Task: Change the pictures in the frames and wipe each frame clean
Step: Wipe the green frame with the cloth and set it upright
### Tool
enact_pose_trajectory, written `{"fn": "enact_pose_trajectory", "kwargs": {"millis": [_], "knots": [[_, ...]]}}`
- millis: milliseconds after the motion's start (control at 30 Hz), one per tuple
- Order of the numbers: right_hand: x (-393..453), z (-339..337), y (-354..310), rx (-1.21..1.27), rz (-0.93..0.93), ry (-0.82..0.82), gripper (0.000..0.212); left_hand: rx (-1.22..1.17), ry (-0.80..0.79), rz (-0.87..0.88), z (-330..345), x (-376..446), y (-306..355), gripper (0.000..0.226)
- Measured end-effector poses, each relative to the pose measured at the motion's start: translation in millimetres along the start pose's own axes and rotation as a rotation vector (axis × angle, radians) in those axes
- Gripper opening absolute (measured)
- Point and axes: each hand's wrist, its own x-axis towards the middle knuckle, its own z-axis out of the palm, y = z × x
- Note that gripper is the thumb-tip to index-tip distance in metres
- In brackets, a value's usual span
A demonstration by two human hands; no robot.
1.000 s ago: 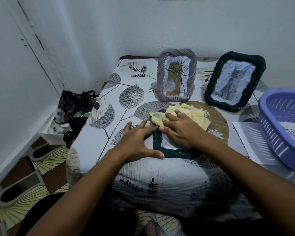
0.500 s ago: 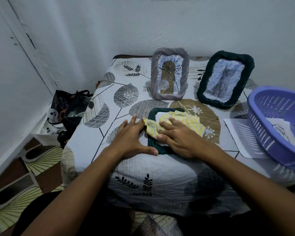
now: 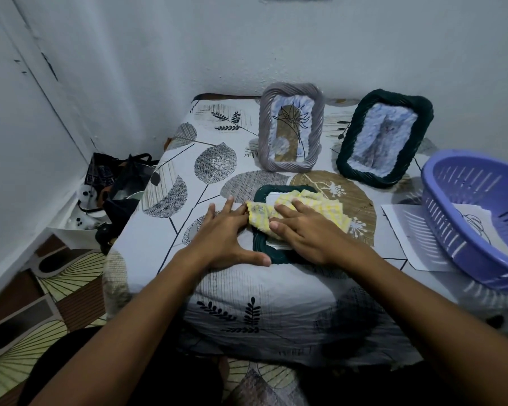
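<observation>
A dark green woven frame (image 3: 261,250) lies flat on the patterned cloth in front of me. My right hand (image 3: 308,230) presses a yellow checked cloth (image 3: 279,212) flat onto the frame's face, fingers spread over it. My left hand (image 3: 229,235) rests flat beside the frame's left edge, fingers apart, thumb along its near corner. A grey woven frame (image 3: 291,127) with a plant drawing and a second dark green frame (image 3: 384,139) stand upright at the back against the wall.
A purple plastic basket (image 3: 478,218) with a sheet of paper inside sits at the right, on another white sheet (image 3: 405,232). Black bags (image 3: 121,183) lie on the floor left of the table. Walls close in on the left and back.
My right hand has slid the yellow cloth across the flat frame, from its far end toward the near left part. My left hand has stayed beside the frame.
</observation>
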Motion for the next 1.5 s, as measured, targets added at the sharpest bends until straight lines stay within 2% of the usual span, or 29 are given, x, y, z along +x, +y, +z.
{"fn": "enact_pose_trajectory", "kwargs": {"millis": [267, 667, 867, 1500], "knots": [[33.3, -7.6, 0.8, -0.078, 0.080, 0.028, 0.049, 0.061, -0.028, -0.027, -0.7, 1.4, 0.4, 0.129], [18.3, 0.1, 4.8, -0.052, 0.047, 0.031, 0.056, 0.077, -0.028, -0.020, 1.9, 3.4, -4.3, 0.124], [6.5, 2.5, 2.9, -0.039, 0.030, 0.025, 0.054, 0.072, -0.067, -0.008, -1.5, 1.5, -7.3, 0.116], [-17.2, 4.4, -3.4, 0.003, -0.001, -0.031, 0.054, 0.038, -0.116, 0.005, -8.3, -0.2, -10.7, 0.112]]}}
